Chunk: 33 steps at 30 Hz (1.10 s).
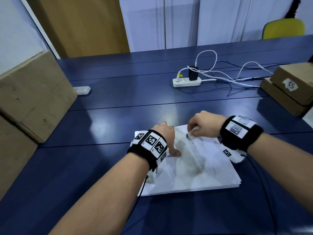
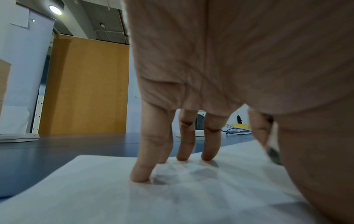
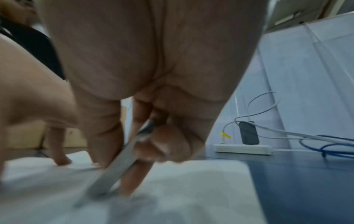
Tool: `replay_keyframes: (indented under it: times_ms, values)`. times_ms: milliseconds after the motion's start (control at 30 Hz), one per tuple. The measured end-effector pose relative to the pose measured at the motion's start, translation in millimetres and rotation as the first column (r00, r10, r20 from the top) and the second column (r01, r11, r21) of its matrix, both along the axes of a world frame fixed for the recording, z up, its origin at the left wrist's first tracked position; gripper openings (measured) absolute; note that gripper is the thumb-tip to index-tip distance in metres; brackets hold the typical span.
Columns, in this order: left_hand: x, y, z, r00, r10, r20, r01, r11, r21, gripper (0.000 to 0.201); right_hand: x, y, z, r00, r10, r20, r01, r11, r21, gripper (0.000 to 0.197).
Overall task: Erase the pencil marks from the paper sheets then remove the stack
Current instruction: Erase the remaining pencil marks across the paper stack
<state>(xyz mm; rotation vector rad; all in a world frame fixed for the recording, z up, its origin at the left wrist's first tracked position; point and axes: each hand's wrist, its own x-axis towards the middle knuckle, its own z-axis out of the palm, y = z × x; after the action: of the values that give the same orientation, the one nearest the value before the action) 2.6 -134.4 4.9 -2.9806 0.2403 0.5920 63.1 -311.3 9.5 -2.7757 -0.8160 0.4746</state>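
Note:
A stack of white paper sheets point(image 1: 215, 177) lies on the blue table point(image 1: 101, 126) in front of me. Faint pencil marks point(image 1: 213, 172) and grey smudges show on the top sheet. My left hand point(image 1: 169, 138) presses straight fingertips point(image 2: 140, 175) on the stack's far left part point(image 2: 91, 191). My right hand point(image 1: 193, 130) pinches a white eraser point(image 1: 190, 134) with a dark tip, and that tip touches the top sheet near its far edge. In the blurred right wrist view the eraser point(image 3: 114, 168) slants down onto the paper point(image 3: 191, 191) between thumb and fingers.
Large cardboard boxes point(image 1: 30, 95) stand at the left table edge. A white power strip point(image 1: 186, 81) with a black charger and loose cables point(image 1: 237, 78) lies further back. Two stacked boxes, the upper one labelled 55 point(image 1: 291, 85), sit at the right. A yellow chair point(image 1: 284, 28) is behind the table.

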Motion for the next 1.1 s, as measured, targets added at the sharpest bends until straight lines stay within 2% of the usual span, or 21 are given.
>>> replay_keyframes:
  times_ms: [100, 167, 267, 333, 433, 567, 600, 733, 833, 900, 1033, 1100]
  values:
    - [1, 1, -1, 1.0, 0.005, -0.012, -0.005, 1.0, -0.008, 0.087, -15, -2, 3, 0.976, 0.127, -0.179, -0.136, 0.99, -0.04, 0.012]
    - [1, 1, -1, 1.0, -0.003, -0.019, 0.003, 1.0, -0.004, 0.087, -10, -1, 1, 0.986, 0.095, -0.136, -0.1, 0.994, -0.034, 0.014]
    - [-1, 3, 1, 1.0, -0.008, -0.026, 0.008, 1.0, -0.003, 0.085, 8, 2, -1, 0.999, -0.031, 0.027, 0.03, 1.0, 0.007, 0.018]
    - [-2, 5, 2, 1.0, -0.004, -0.028, 0.004, 1.0, -0.005, 0.084, 14, 5, -3, 0.996, -0.069, 0.049, 0.067, 0.997, 0.03, 0.018]
    - [-3, 8, -1, 1.0, -0.015, -0.01, 0.015, 1.0, -0.026, 0.087, 7, 5, -4, 0.997, -0.062, 0.044, 0.061, 0.997, 0.04, 0.016]
    - [-1, 10, -4, 0.997, -0.077, 0.003, 0.077, 0.996, -0.054, 0.089, -11, 2, 2, 0.985, 0.094, -0.142, -0.101, 0.994, -0.042, 0.013]
    - [-1, 10, -4, 0.997, -0.08, 0.0, 0.08, 0.995, -0.059, 0.088, -11, 3, 2, 0.985, 0.105, -0.14, -0.113, 0.992, -0.054, 0.013]
    - [-1, 11, -3, 0.996, -0.084, 0.007, 0.084, 0.994, -0.071, 0.083, 6, 7, 1, 0.999, 0.003, 0.039, -0.003, 1.0, 0.003, 0.018]
    - [-2, 11, -3, 0.996, -0.09, 0.006, 0.09, 0.994, -0.063, 0.081, 10, 8, 0, 0.996, -0.043, 0.074, 0.042, 0.999, 0.022, 0.021]
    - [-2, 11, -3, 0.996, -0.092, 0.0, 0.091, 0.994, -0.06, 0.082, 4, 6, 0, 0.999, 0.008, 0.039, -0.008, 1.0, 0.017, 0.018]
    - [-2, 7, -1, 0.997, -0.072, -0.032, 0.07, 0.997, -0.043, 0.082, -13, -1, 0, 0.972, 0.134, -0.194, -0.148, 0.987, -0.061, 0.013]
    - [-4, 2, -1, 0.999, -0.053, -0.009, 0.052, 0.997, -0.052, 0.08, -10, -2, -1, 0.98, 0.118, -0.16, -0.13, 0.989, -0.065, 0.012]
